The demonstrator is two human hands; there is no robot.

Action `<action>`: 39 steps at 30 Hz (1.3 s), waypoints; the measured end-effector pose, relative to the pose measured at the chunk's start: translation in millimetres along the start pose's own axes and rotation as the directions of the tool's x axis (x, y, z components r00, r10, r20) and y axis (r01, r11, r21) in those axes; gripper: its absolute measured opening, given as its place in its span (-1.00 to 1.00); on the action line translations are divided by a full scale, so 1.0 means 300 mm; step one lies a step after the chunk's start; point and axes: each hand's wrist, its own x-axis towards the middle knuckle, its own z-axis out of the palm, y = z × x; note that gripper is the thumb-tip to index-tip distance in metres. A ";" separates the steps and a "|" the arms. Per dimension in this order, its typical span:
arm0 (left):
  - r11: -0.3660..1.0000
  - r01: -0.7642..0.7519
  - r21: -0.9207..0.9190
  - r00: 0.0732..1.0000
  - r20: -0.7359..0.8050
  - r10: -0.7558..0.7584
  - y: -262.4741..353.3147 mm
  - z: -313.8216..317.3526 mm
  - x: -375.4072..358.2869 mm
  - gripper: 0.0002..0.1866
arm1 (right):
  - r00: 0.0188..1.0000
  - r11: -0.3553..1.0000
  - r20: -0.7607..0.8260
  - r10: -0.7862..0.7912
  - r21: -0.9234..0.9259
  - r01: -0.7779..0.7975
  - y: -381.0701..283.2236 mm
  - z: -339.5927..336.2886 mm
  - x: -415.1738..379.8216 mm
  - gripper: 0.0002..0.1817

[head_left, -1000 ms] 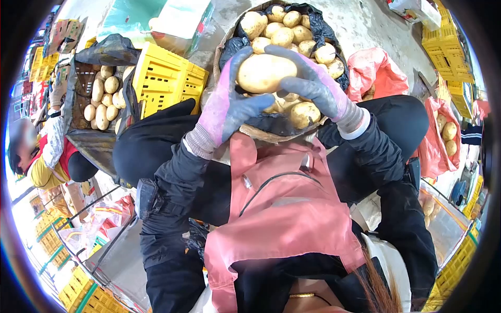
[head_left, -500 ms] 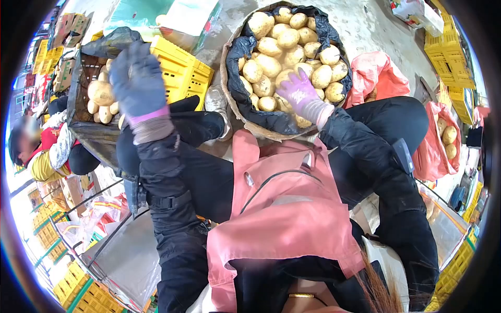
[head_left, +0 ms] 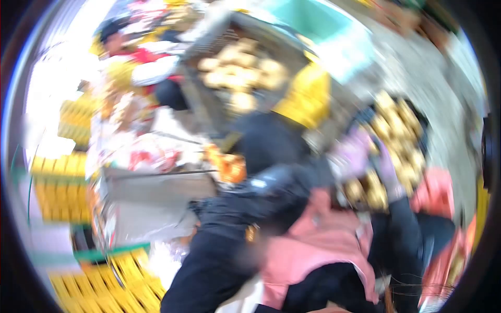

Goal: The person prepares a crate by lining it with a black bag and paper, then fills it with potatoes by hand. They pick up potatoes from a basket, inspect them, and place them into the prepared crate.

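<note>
Both my hands are in purple-grey gloves and smeared by motion. My left hand (head_left: 352, 154) is over the near left side of the round, dark-lined basket (head_left: 425, 122) of potatoes (head_left: 399, 125). Close beside it, my right hand (head_left: 386, 164) reaches in over the same potatoes. The two hands are near each other, and their fingers are too blurred to show whether they grip anything. Further left stands a dark-lined crate (head_left: 195, 112) holding more potatoes (head_left: 240, 73).
A yellow crate (head_left: 308, 94) stands between the two potato containers, with a pale turquoise box (head_left: 318, 21) behind it. Another person (head_left: 141, 57) is at the upper left. A grey cart panel (head_left: 156, 201) and yellow crates (head_left: 109, 279) lie to my left; a red sack (head_left: 436, 193) is at the right.
The view has swung to the left and blurred. My left hand has moved from above the dark-lined crate to the round basket, beside my right hand.
</note>
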 end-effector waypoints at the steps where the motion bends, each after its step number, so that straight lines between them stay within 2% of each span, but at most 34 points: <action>1: 0.978 -0.144 0.154 0.975 -0.149 0.167 -0.010 0.013 0.009 -0.60 | 1.000 0.863 -0.026 0.013 0.505 0.002 0.206 0.048 0.070 -0.32; 2: 1.000 0.008 -0.006 1.000 -0.020 -0.008 0.032 -0.029 0.045 -0.59 | 0.958 0.955 -0.229 -0.173 0.198 0.220 0.561 0.104 0.178 -0.32; 3: 0.995 0.078 -0.068 0.997 0.009 -0.077 0.017 0.050 0.066 -0.52 | 0.980 0.993 -0.191 -0.058 -0.116 0.036 0.470 0.112 0.152 -0.32; 4: 0.966 0.236 -0.106 0.959 0.185 -0.214 0.096 -0.091 0.096 -0.42 | 0.988 0.952 -0.153 0.000 -0.303 -0.047 0.383 0.121 0.172 -0.32; 5: 0.982 0.155 -0.108 0.983 0.119 -0.142 0.074 -0.066 0.099 -0.36 | 0.989 0.920 -0.141 0.042 -0.380 -0.093 0.349 0.123 0.195 -0.32; 6: 0.978 0.197 -0.069 0.958 0.225 -0.178 0.094 -0.120 0.122 -0.35 | 0.989 0.899 -0.128 0.078 -0.421 -0.125 0.335 0.118 0.215 -0.32; 7: 0.978 0.201 -0.062 0.959 0.214 -0.184 0.088 -0.134 0.135 -0.34 | 0.987 0.895 -0.114 0.111 -0.421 -0.149 0.324 0.110 0.237 -0.32; 9: 0.978 0.203 -0.054 0.961 0.203 -0.189 0.064 -0.130 0.139 -0.33 | 0.979 0.927 -0.077 0.188 -0.316 -0.203 0.318 0.082 0.289 -0.32; 11: 0.972 0.215 -0.091 0.961 0.196 -0.195 0.060 -0.122 0.151 -0.31 | 0.949 0.950 0.030 0.313 0.016 -0.313 0.302 0.023 0.314 -0.32; 12: 0.974 0.209 -0.090 0.964 0.184 -0.190 0.056 -0.124 0.149 -0.31 | 0.918 0.882 0.128 0.375 0.256 -0.396 0.285 -0.004 0.308 -0.32; 13: 0.972 0.202 -0.116 0.968 0.176 -0.180 0.055 -0.125 0.143 -0.31 | 0.881 0.731 0.252 0.401 0.491 -0.473 0.274 -0.043 0.282 -0.32; 15: 0.971 0.195 -0.137 0.972 0.161 -0.172 0.057 -0.146 0.140 -0.31 | 0.840 0.445 0.426 0.336 0.714 -0.540 0.253 -0.127 0.184 -0.32; 16: 0.962 0.242 -0.130 0.959 0.186 -0.216 0.068 -0.183 0.134 -0.23 | 0.904 0.635 0.391 0.172 0.658 -0.406 0.164 -0.135 0.106 -0.34; 18: 0.928 0.349 -0.129 0.916 0.255 -0.309 0.101 -0.208 0.104 -0.06 | 0.934 0.598 0.300 0.192 0.719 -0.354 0.112 -0.180 0.027 -0.28; 19: 0.926 0.337 -0.171 0.923 0.253 -0.289 0.071 -0.149 0.102 0.08 | 0.932 0.595 0.301 0.201 0.718 -0.360 -0.014 -0.159 -0.024 -0.28; 20: 0.926 0.337 -0.172 0.922 0.257 -0.288 0.090 -0.164 0.101 0.08 | 0.956 0.714 0.290 0.040 0.661 -0.230 -0.219 -0.094 -0.060 -0.25; 21: 0.861 0.408 -0.304 0.895 0.321 -0.310 0.115 -0.200 0.105 0.11 | 0.947 0.802 0.297 -0.125 0.592 -0.080 -0.348 -0.051 -0.093 -0.22; 22: 0.769 0.478 -0.425 0.864 0.384 -0.326 0.131 -0.215 0.106 0.14 | 0.945 0.803 0.303 -0.122 0.590 -0.086 -0.380 -0.042 -0.123 -0.22; 23: 0.829 0.324 -0.455 0.946 0.147 -0.289 0.109 -0.162 0.099 0.06 | 0.952 0.848 0.260 -0.159 0.529 -0.003 -0.401 -0.034 -0.140 -0.21; 24: 0.825 0.334 -0.456 0.942 0.129 -0.310 0.097 -0.114 0.117 0.06 | 0.950 0.886 0.236 -0.204 0.458 0.077 -0.422 -0.022 -0.142 -0.19; 25: 0.854 0.295 -0.428 0.955 0.113 -0.274 0.103 -0.122 0.127 -0.07 | 0.977 0.836 0.168 -0.133 0.548 0.019 -0.409 -0.012 -0.160 -0.23; 26: 0.881 0.271 -0.388 0.962 0.090 -0.257 0.094 -0.139 0.129 -0.19 | 0.974 0.683 0.211 -0.085 0.724 -0.097 -0.254 -0.085 -0.146 -0.26; 27: 0.896 0.228 -0.381 0.969 -0.003 -0.248 0.088 -0.115 0.134 -0.34 | 0.933 0.853 0.164 -0.320 0.479 0.208 -0.002 -0.141 -0.084 -0.34; 28: 0.913 0.189 -0.361 0.967 -0.096 -0.238 0.077 -0.054 0.153 -0.48 | 0.929 0.861 0.136 -0.345 0.440 0.255 0.232 -0.237 -0.007 -0.49; 29: 0.687 0.244 -0.684 0.915 -0.072 -0.397 0.052 0.048 0.203 -0.56 | 0.947 0.929 0.028 -0.320 0.205 0.308 0.044 -0.190 -0.065 -0.49; 30: 0.361 0.199 -0.911 0.861 -0.013 -0.509 0.021 0.095 0.247 -0.64 | 0.936 0.937 -0.038 -0.349 -0.003 0.350 -0.148 -0.130 -0.108 -0.49; 31: 0.729 0.172 -0.663 0.891 -0.211 -0.402 0.038 0.021 0.230 -0.66 | 0.919 0.915 -0.055 -0.391 -0.127 0.382 -0.215 -0.110 -0.107 -0.49; 32: 0.948 0.136 -0.288 0.920 -0.318 -0.229 0.065 -0.035 0.218 -0.68 | 0.902 0.886 -0.049 -0.429 -0.218 0.410 -0.236 -0.114 -0.093 -0.49; 33: 0.937 0.192 -0.293 0.934 -0.240 -0.266 0.070 -0.055 0.233 -0.62 | 0.885 0.857 -0.045 -0.464 -0.275 0.435 -0.267 -0.094 -0.089 -0.49; 34: 0.932 0.200 -0.301 0.927 -0.248 -0.280 0.078 -0.064 0.240 -0.62 | 0.870 0.832 -0.041 -0.491 -0.318 0.455 -0.279 -0.097 -0.077 -0.49; 36: 0.821 0.308 -0.481 0.852 -0.245 -0.463 0.118 -0.071 0.227 -0.53 | 0.851 0.794 -0.040 -0.523 -0.385 0.470 -0.290 -0.119 -0.062 -0.50; 37: 0.753 0.423 -0.504 0.865 -0.022 -0.501 0.153 -0.165 0.197 -0.45 | 0.841 0.775 -0.037 -0.540 -0.413 0.479 -0.294 -0.133 -0.052 -0.50; 38: 0.748 0.425 -0.510 0.864 -0.019 -0.504 0.139 -0.170 0.205 -0.45 | 0.832 0.757 -0.035 -0.554 -0.437 0.486 -0.300 -0.140 -0.047 -0.50; 39: 0.761 0.348 -0.547 0.911 0.005 -0.413 0.125 -0.163 0.220 -0.45 | 0.825 0.742 -0.036 -0.564 -0.460 0.487 -0.312 -0.143 -0.047 -0.50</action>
